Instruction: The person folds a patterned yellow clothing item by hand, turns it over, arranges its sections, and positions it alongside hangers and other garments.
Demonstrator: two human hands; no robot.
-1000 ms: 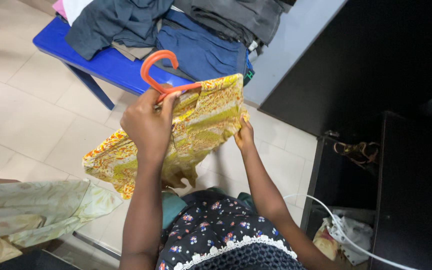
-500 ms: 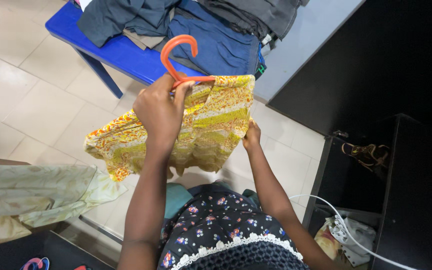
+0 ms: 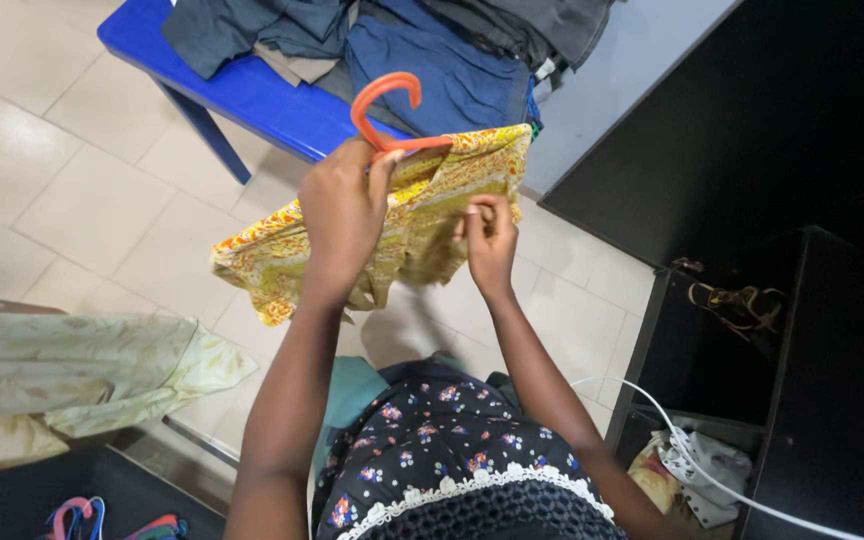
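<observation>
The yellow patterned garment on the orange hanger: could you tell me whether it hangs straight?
No. The yellow patterned garment sits bunched and lopsided on the orange plastic hanger, one end trailing low past the left hand.

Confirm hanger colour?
Orange hanger, clearest in the head view, held by the left hand.

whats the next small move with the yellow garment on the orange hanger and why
Probably pull the fabric pinched by the right hand outward along the hanger's arm. The left hand grips the orange hanger at its neck, and the yellow patterned garment hangs bunched, with a corner trailing left, so it looks unevenly seated.
</observation>
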